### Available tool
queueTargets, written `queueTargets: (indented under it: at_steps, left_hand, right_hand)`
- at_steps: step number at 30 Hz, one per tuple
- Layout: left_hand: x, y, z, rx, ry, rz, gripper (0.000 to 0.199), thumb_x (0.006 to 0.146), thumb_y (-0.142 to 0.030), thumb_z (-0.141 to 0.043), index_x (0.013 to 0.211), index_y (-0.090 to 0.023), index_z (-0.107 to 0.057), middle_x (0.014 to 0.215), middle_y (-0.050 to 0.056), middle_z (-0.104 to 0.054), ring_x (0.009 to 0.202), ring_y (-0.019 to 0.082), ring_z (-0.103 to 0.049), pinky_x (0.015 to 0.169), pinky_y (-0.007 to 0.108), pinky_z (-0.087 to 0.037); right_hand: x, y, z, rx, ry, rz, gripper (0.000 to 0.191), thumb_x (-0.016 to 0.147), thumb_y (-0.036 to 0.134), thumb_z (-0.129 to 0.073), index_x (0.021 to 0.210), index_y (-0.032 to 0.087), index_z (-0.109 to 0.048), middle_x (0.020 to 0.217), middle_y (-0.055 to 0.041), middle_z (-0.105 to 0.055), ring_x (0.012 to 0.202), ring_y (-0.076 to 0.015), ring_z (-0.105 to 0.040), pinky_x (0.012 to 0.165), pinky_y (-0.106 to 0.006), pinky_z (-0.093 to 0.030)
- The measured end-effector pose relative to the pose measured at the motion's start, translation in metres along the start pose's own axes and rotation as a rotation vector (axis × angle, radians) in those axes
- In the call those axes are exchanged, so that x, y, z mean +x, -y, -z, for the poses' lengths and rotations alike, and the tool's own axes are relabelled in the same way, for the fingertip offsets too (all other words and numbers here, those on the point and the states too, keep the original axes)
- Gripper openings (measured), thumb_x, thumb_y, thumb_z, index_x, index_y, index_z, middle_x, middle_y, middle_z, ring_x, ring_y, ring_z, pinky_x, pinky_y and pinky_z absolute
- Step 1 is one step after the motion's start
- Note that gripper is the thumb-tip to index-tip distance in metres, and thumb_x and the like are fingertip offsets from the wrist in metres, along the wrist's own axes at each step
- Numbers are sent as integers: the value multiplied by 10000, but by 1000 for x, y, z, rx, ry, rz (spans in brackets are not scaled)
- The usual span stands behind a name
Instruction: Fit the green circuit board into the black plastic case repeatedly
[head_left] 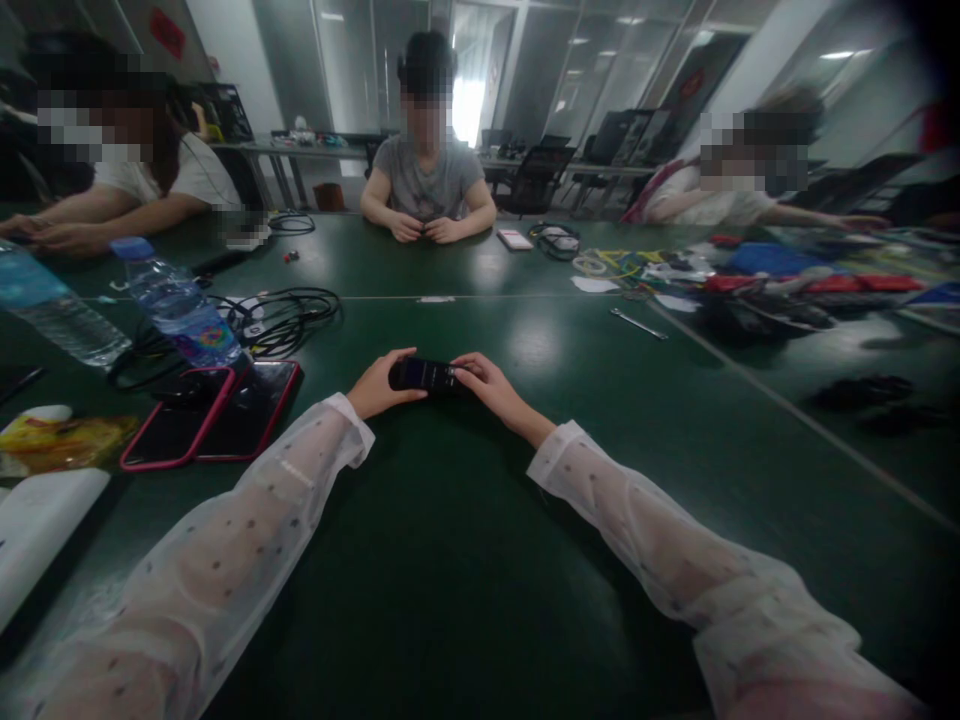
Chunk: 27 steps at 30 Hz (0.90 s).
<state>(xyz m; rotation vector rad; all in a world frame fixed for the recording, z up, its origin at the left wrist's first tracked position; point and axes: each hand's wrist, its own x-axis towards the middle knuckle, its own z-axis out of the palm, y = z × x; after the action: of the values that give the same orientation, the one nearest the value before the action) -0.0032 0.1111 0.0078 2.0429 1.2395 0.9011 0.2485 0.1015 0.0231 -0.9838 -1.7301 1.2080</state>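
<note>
A black handheld device (429, 375) with a small screen and rows of light-marked buttons lies sideways between my hands, just over the dark green table (450, 520). My left hand (381, 384) is closed around its left, screen end, thumb along the near edge. At the button end, my right hand (487, 385) grips with bent fingers, the fingertips at the device's right edge. Whether the device rests on the table I cannot tell. Sheer white dotted sleeves cover both my forearms.
Two pink-edged phones (247, 410), water bottles (180, 305) and coiled black cables (292, 318) lie to the left. A wrench (637, 324) and piled cables and tools (787, 285) are on the right. A person in grey (427, 175) sits opposite; others sit on both sides.
</note>
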Motion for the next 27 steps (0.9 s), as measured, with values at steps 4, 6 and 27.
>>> queueTargets:
  at_steps: [4,6,27]
  left_hand:
    - [1,3,-2,-24,-20,16,774,686,-451,-791,1352,-225,-468,1337,145,-539,1226,325,-527,1014,551,-413]
    - [2,6,-3,-49,-43,10,748,718,-413,-774,1362,-213,-450,1325,149,-550,1227,318,-533,1027,547,-410]
    - [4,13,-6,-68,-73,-44,545,847,-310,-637,1339,-174,-447,1298,149,-576,1209,271,-557,1056,526,-396]
  right_hand:
    - [0,-1,0,-31,-22,-5,281,896,422,-558,1098,227,-551,1005,-32,-621,944,-181,-598,841,-342,-461]
    - [0,-1,-1,-38,-51,-9,291,893,437,-558,1092,225,-551,991,-32,-616,933,-182,-595,838,-342,-459]
    - [-6,-2,-6,-404,-78,216,593,876,452,-591,1386,234,-380,1291,-126,-514,1195,-261,-507,1029,-465,-412]
